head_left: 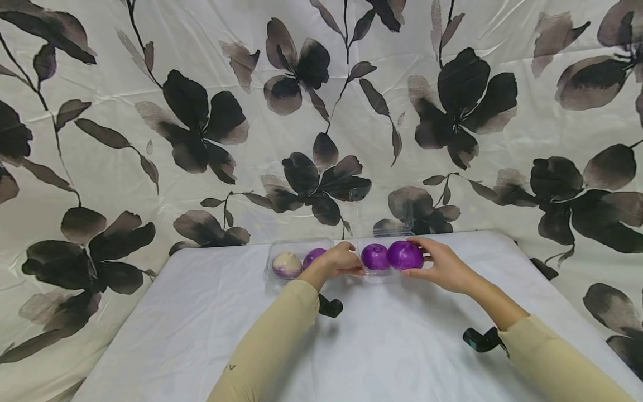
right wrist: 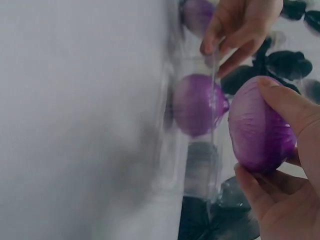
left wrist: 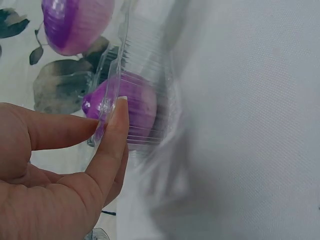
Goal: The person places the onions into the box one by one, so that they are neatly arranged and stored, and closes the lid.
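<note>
My right hand [head_left: 447, 269] holds a purple onion [head_left: 404, 255] between thumb and fingers, raised beside and slightly above a clear plastic container [left wrist: 147, 50]. Inside that container sits another purple onion [head_left: 375, 257], its pointed tip showing through the side in the right wrist view. The thumb and fingers of my left hand [head_left: 342, 260] pinch the container's near-left rim. Behind it stands its clear lid [head_left: 384, 220], swung up. Part of the container is hidden by my left hand in the head view.
To the left is a second clear container [head_left: 301, 243] with a pale onion [head_left: 287, 264] and a purple onion [head_left: 313, 257], partly behind my left wrist. Both containers stand near the far edge of the white-covered table [head_left: 201, 324]. A floral cloth [head_left: 211, 33] hangs behind.
</note>
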`<state>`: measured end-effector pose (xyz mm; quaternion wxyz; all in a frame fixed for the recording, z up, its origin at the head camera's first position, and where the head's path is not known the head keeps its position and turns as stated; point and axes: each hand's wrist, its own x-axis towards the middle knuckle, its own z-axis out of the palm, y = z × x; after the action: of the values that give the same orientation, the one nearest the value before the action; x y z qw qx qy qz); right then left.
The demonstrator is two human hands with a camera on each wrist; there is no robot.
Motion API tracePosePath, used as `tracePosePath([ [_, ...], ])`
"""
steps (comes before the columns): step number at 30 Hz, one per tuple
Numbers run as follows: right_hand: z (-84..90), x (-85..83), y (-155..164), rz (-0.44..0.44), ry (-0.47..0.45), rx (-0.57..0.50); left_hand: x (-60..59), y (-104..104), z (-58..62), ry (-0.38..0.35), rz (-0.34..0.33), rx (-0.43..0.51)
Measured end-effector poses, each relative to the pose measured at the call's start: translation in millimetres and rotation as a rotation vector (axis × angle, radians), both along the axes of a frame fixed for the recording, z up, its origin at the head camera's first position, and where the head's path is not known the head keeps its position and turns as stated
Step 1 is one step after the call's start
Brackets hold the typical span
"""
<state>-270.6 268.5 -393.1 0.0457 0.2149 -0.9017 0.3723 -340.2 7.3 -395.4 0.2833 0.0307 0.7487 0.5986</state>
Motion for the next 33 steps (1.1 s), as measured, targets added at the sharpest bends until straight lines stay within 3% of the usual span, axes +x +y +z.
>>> tracePosePath([
  [6, -5.3, -12.6, 8.1, -0.066, -0.013, 0.028, 0.5, 0.7, 0.2, -0.003, -0.006, 0.002],
  [21, -16.1, -44.2, 4.7, -0.134, 0.019, 0.193, 1.2, 1.1, 2.7, -0.008, -0.001, -0.029],
  [33, -22.4, -62.7, -1.4, -0.079, 0.07, 0.284, 1.5, 1.9, 2.2, -0.008, 0.011, -0.013],
])
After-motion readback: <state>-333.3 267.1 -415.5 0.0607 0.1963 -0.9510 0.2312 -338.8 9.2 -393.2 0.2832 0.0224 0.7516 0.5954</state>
